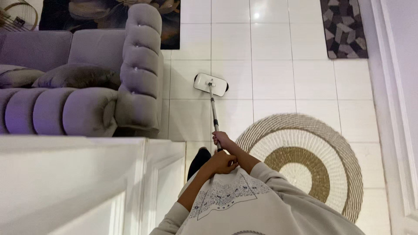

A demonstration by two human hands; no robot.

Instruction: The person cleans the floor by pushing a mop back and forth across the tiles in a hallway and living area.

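**Inspector:** Fingers first. What do you record?

**Operator:** On my feed, the fingers (216,135) of the right hand (222,139) are curled tight round the slim grey metal mop pole (214,111), low on the shaft. The left hand (221,162) sits nearer the body, fingers folded closed over the top end of the same pole. Both hands grip it; neither is open.

**Inspector:** Position of the mop?

**Operator:** The pole runs from the hands away into the scene to a flat white rectangular mop head (211,84), which lies on the glossy white tiled floor (270,78). The head is just right of the padded arm of the grey tufted fabric sofa (87,87), near it but apart.

**Inspector:** Surroundings?

**Operator:** To the right of the hands lies a round woven rug (313,161) with cream and tan rings; the pole stays left of its edge. Near left is a white panelled cabinet (87,182). At the far right is a dark patterned mat (344,28), well apart from the mop head. I see a dark foot (199,161) just left of the left hand, beside the cabinet.
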